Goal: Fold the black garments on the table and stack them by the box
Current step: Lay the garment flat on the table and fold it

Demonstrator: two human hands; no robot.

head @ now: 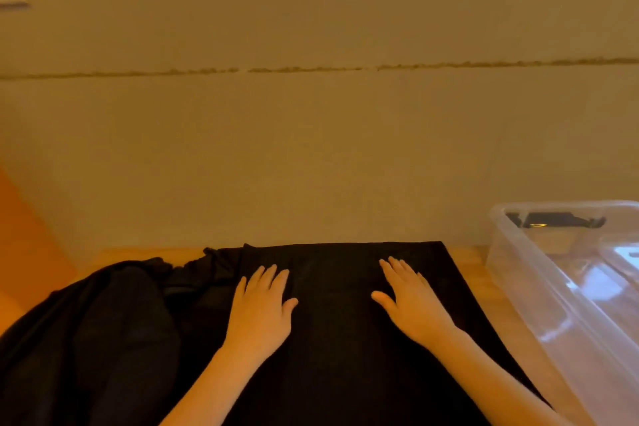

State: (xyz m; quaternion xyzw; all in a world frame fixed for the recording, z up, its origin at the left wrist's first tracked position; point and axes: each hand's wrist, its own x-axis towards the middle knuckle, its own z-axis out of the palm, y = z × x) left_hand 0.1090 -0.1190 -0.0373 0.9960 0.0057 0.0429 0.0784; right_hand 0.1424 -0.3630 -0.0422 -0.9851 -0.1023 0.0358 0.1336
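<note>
1. Black garment (339,339) lies flat and smooth on the wooden table (473,263), its far edge straight, just beyond the fingertips.
2. Rumpled black fabric (114,328) bunches outside the left hand.
3. Clear box (567,290) sits beyond the right hand's little finger.
4. Left hand (259,311) and right hand (411,304) press flat, fingers slightly spread.
</note>
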